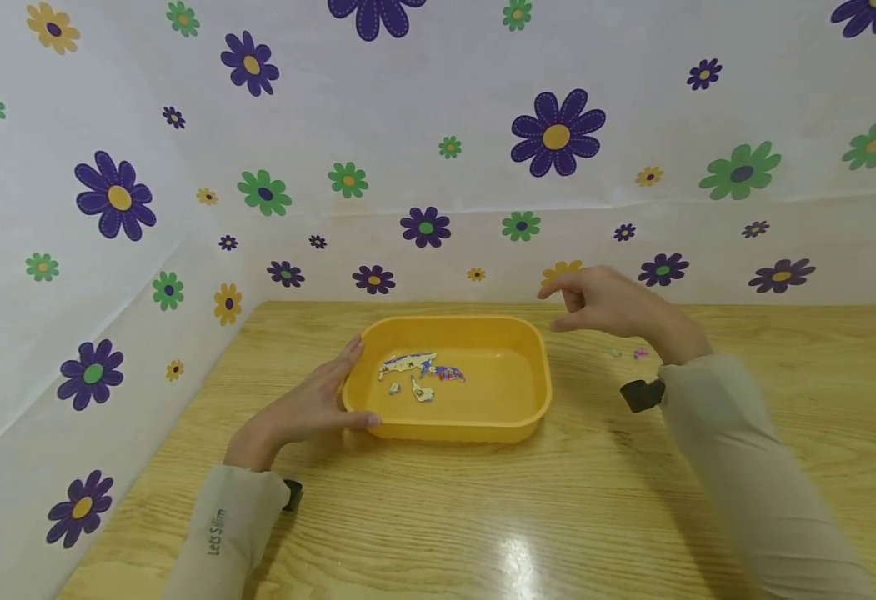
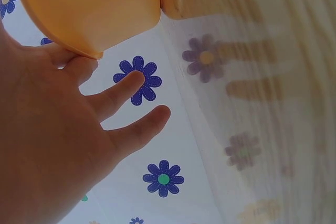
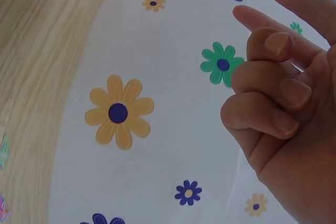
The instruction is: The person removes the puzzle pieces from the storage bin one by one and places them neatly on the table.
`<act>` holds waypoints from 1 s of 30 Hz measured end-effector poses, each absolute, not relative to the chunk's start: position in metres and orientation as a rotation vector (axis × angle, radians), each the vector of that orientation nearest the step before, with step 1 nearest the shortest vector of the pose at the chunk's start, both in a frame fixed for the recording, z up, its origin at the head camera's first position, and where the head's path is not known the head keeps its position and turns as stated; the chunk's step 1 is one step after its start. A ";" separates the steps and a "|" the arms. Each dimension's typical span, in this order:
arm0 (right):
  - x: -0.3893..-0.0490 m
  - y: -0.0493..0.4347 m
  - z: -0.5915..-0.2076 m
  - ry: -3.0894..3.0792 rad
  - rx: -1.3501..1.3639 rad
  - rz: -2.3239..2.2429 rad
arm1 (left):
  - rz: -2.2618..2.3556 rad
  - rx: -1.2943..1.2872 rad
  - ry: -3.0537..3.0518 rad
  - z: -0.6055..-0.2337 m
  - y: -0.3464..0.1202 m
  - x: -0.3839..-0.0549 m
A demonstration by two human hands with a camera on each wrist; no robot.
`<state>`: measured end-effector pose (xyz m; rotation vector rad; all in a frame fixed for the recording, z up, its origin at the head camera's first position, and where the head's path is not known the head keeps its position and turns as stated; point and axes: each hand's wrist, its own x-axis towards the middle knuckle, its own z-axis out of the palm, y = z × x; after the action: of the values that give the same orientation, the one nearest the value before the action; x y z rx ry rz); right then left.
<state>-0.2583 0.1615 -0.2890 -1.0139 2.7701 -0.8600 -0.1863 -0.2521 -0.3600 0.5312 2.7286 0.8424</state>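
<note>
My left hand [image 1: 310,410] holds the left end of a yellow plastic tub [image 1: 453,431], thumb along the near side and fingers by the far left corner. In the left wrist view two of its fingers stretch out past the tub's rim [image 2: 63,49]. Inside the tub lie several flat, irregular pieces: a long cream one [image 1: 405,362] with blue edging, a blue and red one [image 1: 448,374], and smaller cream ones [image 1: 422,392]. Beyond the tub's right end my right hand [image 1: 608,305] hovers with nothing in it. Its index finger and thumb are apart, the other fingers curled inward.
Small green [image 1: 614,352] and pink [image 1: 640,353] bits lie on the wood-grain table [image 1: 422,525], right of the tub. A flower-printed white sheet [image 1: 475,92] covers the back and left. Dark devices are strapped at both wrists.
</note>
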 end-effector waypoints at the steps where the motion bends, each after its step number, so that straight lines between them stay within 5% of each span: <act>1: -0.259 0.159 -0.288 2.771 -1.035 -0.852 | 0.843 0.533 2.730 -0.360 -0.252 -0.186; 30: -0.269 0.077 -0.280 2.625 -1.219 -0.883 | 0.817 0.538 2.751 -0.359 -0.252 -0.185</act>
<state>-0.2692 0.0774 -0.2795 -1.2195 2.6246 -0.8831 -0.1850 -0.2522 -0.3588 0.5382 2.7513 0.8173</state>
